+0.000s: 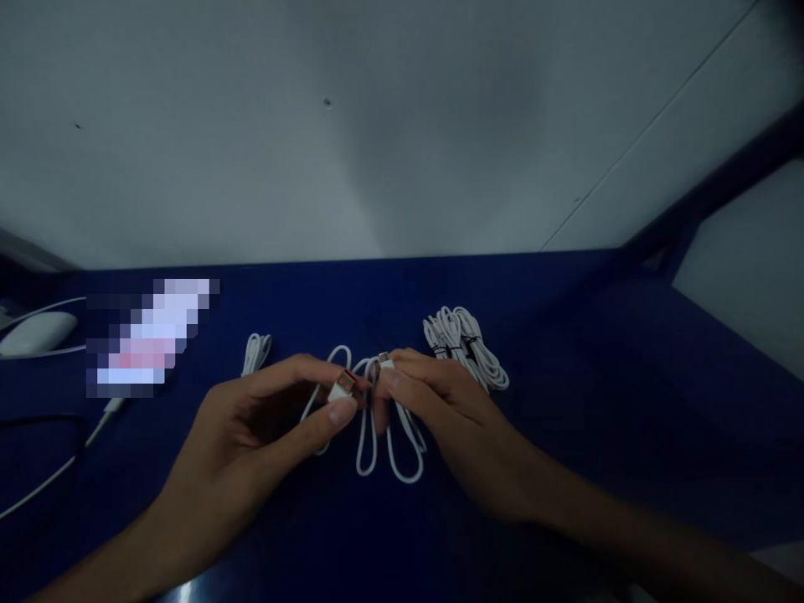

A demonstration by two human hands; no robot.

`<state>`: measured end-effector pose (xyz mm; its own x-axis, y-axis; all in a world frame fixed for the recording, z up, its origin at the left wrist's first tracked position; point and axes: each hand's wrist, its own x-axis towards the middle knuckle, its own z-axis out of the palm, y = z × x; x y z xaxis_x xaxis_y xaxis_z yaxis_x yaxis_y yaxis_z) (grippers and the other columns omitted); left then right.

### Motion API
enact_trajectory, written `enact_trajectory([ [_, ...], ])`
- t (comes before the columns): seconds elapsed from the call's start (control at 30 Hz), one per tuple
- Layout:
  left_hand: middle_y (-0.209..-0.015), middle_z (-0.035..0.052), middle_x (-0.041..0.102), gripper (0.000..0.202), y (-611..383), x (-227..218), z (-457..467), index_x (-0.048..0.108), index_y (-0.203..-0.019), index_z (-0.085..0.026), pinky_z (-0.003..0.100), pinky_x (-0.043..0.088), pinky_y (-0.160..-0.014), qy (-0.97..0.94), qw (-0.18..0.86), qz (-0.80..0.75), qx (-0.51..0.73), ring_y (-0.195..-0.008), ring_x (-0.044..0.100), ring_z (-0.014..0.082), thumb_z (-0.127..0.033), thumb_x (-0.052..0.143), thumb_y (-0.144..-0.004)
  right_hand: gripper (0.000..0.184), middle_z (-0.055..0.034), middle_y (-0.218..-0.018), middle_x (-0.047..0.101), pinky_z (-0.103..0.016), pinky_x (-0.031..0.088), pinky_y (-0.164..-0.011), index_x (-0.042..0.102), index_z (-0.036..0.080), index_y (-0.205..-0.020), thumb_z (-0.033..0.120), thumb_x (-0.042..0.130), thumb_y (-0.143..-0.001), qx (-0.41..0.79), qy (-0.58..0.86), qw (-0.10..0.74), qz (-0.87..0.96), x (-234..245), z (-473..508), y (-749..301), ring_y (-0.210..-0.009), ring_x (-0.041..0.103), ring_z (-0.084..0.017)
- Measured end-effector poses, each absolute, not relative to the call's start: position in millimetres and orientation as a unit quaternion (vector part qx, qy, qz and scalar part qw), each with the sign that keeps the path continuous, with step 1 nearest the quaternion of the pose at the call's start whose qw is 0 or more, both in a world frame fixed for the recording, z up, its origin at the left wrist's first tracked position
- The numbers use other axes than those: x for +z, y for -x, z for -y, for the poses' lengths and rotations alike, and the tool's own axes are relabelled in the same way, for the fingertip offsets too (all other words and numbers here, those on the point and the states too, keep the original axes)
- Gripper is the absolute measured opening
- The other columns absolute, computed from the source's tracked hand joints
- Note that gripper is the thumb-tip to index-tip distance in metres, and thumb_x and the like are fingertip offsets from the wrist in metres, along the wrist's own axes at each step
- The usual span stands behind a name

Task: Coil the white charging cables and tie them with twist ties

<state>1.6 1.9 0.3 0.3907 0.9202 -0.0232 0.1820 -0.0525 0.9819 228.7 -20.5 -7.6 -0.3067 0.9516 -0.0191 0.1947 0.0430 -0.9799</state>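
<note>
My left hand (264,419) pinches the wide USB plug (344,387) of a white cable between thumb and forefinger. Just to the right, my right hand (433,402) pinches the small plug (384,362) at the cable's other end. Between and below the two hands, the white cable (377,444) hangs and lies in loose loops on the dark blue table (596,377). Both hands hover low over the table's middle.
A bundle of coiled white cables (468,347) tied with dark ties lies behind my right hand. A small folded white cable (256,352) sits behind my left hand. At the far left are a white mouse (38,333), a blurred patch and thin wires (56,477). A pale wall rises behind.
</note>
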Motion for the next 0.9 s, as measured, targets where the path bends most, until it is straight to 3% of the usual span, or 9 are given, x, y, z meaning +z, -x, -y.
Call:
enact_trajectory([
  [0.1,-0.124,0.0002,0.08,0.007,-1.3,0.2,-0.7,0.092,-0.1,-0.037,0.021,0.062,-0.083,-0.657,0.453,-0.465,0.384,-0.111,0.075,0.0221,-0.039,0.092,-0.093,0.05,0.0013,-0.088,0.065,-0.034,0.045,-0.083,0.068,0.022,-0.08,0.039,0.044,-0.121,0.528,0.461,0.353,0.62,-7.9,21.1,-227.0,-0.091,0.063,-0.016],
  [0.17,-0.139,0.0014,0.077,0.008,-0.6,-0.5,-1.7,0.092,-0.099,-0.037,0.025,0.062,-0.097,-0.658,0.43,-0.479,0.391,-0.137,0.066,0.0285,-0.04,0.093,-0.091,0.05,0.0026,-0.085,0.064,-0.033,0.045,-0.08,0.068,0.022,-0.083,0.04,0.043,-0.122,0.543,0.46,0.35,0.61,-8.5,21.9,-226.2,-0.085,0.06,-0.015],
  [0.23,-0.149,0.0026,0.075,0.009,0.1,-2.6,-4.6,0.093,-0.1,-0.036,0.031,0.061,-0.109,-0.644,0.467,-0.477,0.375,-0.149,0.059,0.0315,-0.042,0.092,-0.093,0.049,0.0031,-0.084,0.064,-0.031,0.045,-0.079,0.071,0.023,-0.086,0.042,0.044,-0.122,0.553,0.456,0.357,0.599,-9.1,22.5,-225.7,-0.084,0.06,-0.014],
  [0.33,-0.147,0.0051,0.079,0.012,1.0,-8.7,-10.3,0.092,-0.105,-0.031,0.036,0.06,-0.113,-0.583,0.583,-0.453,0.339,-0.131,0.075,0.0294,-0.038,0.091,-0.095,0.044,0.0025,-0.092,0.07,-0.029,0.048,-0.082,0.076,0.024,-0.096,0.042,0.046,-0.122,0.571,0.435,0.382,0.582,-10.0,22.0,-225.3,-0.089,0.063,-0.014],
  [0.43,-0.119,0.0059,0.09,0.017,1.8,-14.4,-13.1,0.091,-0.111,-0.03,0.035,0.068,-0.099,-0.482,0.677,-0.451,0.326,-0.102,0.085,0.0251,-0.034,0.093,-0.094,0.042,0.0019,-0.096,0.073,-0.029,0.051,-0.082,0.08,0.025,-0.104,0.042,0.047,-0.123,0.597,0.411,0.393,0.566,-10.5,20.6,-224.8,-0.088,0.065,-0.014],
  [0.53,-0.11,0.0057,0.092,0.019,2.6,-15.4,-12.4,0.092,-0.111,-0.03,0.031,0.072,-0.086,-0.402,0.725,-0.468,0.306,-0.091,0.087,0.0232,-0.035,0.095,-0.092,0.044,0.0,-0.099,0.076,-0.031,0.055,-0.088,0.082,0.025,-0.107,0.043,0.046,-0.123,0.616,0.395,0.393,0.557,-11.0,19.7,-224.9,-0.093,0.07,-0.015],
  [0.73,-0.102,0.0029,0.093,0.017,3.1,-8.7,-11.7,0.094,-0.106,-0.031,0.016,0.066,-0.077,-0.422,0.707,-0.499,0.273,-0.09,0.087,0.0179,-0.027,0.096,-0.089,0.041,-0.0009,-0.094,0.073,-0.034,0.055,-0.092,0.08,0.024,-0.103,0.047,0.05,-0.121,0.624,0.414,0.381,0.542,-11.8,19.3,-227.2,-0.097,0.069,-0.018],
  [0.9,-0.101,0.0021,0.092,0.018,3.8,-3.4,-11.3,0.094,-0.103,-0.032,0.016,0.065,-0.06,-0.521,0.633,-0.505,0.269,-0.081,0.083,0.0186,-0.03,0.099,-0.085,0.039,-0.0012,-0.101,0.077,-0.034,0.053,-0.095,0.085,0.026,-0.099,0.04,0.054,-0.119,0.614,0.407,0.388,0.555,-11.2,15.7,-228.3,-0.103,0.07,-0.019],
])
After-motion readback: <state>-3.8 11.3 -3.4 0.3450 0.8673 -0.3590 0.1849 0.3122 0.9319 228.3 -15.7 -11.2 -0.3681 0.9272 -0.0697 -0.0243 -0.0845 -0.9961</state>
